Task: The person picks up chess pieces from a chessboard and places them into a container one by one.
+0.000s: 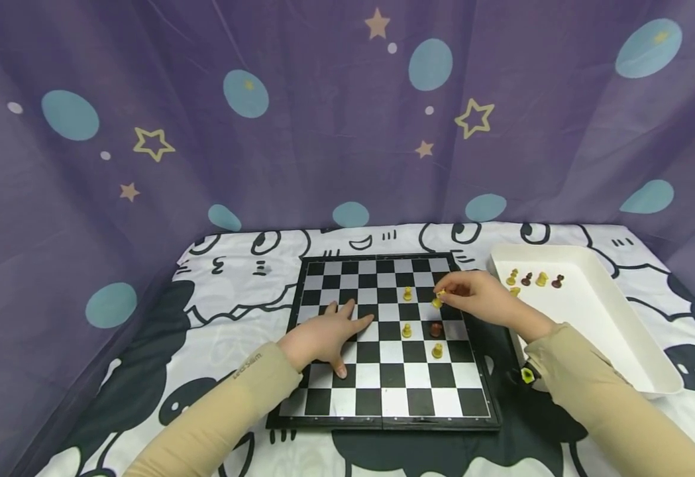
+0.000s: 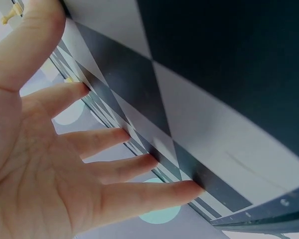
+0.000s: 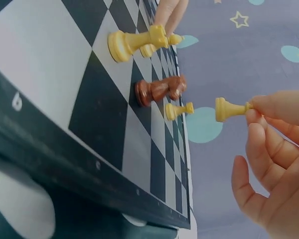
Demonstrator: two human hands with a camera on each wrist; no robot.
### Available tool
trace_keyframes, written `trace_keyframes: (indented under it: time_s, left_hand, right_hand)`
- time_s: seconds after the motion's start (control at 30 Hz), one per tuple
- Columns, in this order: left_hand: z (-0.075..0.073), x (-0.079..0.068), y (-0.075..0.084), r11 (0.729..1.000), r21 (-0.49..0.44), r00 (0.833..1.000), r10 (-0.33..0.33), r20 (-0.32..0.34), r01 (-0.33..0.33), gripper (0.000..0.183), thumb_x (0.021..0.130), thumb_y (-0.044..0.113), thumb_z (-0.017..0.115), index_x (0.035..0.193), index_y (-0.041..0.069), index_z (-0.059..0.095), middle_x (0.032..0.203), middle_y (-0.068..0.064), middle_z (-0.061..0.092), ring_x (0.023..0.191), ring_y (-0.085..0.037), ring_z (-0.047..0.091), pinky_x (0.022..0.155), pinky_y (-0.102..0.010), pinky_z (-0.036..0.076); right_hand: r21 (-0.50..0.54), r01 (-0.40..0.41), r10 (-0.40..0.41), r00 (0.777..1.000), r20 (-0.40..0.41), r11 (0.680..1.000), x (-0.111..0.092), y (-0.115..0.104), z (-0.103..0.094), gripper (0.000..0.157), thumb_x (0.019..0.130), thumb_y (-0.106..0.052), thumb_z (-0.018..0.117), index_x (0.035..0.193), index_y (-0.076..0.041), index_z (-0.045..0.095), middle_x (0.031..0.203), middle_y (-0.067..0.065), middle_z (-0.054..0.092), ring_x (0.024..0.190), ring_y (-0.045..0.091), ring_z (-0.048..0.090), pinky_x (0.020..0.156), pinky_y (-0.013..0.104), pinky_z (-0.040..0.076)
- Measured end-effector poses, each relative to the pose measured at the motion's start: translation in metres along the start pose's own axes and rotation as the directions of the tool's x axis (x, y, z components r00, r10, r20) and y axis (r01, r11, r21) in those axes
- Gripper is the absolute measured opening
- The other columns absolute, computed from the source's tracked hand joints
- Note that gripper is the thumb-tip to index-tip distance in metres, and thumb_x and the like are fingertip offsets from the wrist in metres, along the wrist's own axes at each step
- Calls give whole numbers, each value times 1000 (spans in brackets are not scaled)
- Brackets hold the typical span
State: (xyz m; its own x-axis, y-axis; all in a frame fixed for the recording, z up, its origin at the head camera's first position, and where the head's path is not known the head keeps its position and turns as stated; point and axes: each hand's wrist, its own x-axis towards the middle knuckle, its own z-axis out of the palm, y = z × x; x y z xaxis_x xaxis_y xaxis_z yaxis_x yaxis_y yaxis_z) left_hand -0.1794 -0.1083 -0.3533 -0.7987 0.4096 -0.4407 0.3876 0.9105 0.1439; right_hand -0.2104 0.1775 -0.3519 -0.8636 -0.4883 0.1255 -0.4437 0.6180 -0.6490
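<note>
A black-and-white chessboard lies before me. My left hand rests on its left half, fingers spread and fingertips on the squares; the left wrist view shows this palm from below. Over the right edge, my right hand pinches a yellow chess piece by its top, base toward the board; the fingertips partly cover the top. Standing nearby are a brown knight, a yellow rook and two more yellow pieces, one partly hidden behind the rook in the right wrist view.
Right of the board stands a white tray holding several yellow and brown chess pieces near its far end. My right forearm crosses its left side. A patterned cloth covers the table, and a purple curtain hangs behind.
</note>
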Motion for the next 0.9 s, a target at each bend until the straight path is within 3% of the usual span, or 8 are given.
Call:
trace_keyframes:
  time_s: [0.23, 0.43, 0.57, 0.9]
  left_hand:
    - [-2, -1, 0, 1000, 0, 1000, -4, 8, 4, 107, 59, 28, 86, 150, 27, 29, 159, -13, 12, 143, -43, 13, 100, -58, 39]
    - [-2, 0, -1, 1000, 1, 1000, 1, 0, -1, 107, 59, 27, 86, 150, 27, 29, 158, -14, 12, 142, -44, 13, 99, -58, 39]
    - [-1, 1, -1, 1000, 1, 1000, 5, 5, -5, 107, 59, 28, 87, 150, 27, 29, 158, -14, 13, 142, -44, 13, 99, -58, 39]
    - [0, 1, 0, 1000, 6, 1000, 7, -4, -7, 107, 59, 28, 87, 150, 26, 30, 158, -15, 13, 142, -44, 14, 99, -57, 40]
  right_hand:
    - [-44, -16, 10, 992, -125, 999, -7, 3, -16, 16, 90, -9, 63, 103, -4, 70, 89, 7, 70, 78, 15, 62, 70, 31, 51]
    - [-24, -53, 46, 970, -238, 998, -15, 10, -35, 19, 91, -14, 63, 105, -4, 70, 91, 10, 69, 76, 11, 59, 67, 25, 48]
    - [-9, -72, 67, 959, -275, 997, -21, 18, -46, 18, 92, -16, 62, 104, -4, 69, 90, 12, 69, 70, 4, 57, 60, 23, 46]
    - [-22, -104, 92, 950, -298, 994, -34, 39, -75, 20, 94, -16, 60, 105, -2, 68, 76, -7, 64, 60, 1, 55, 51, 23, 45]
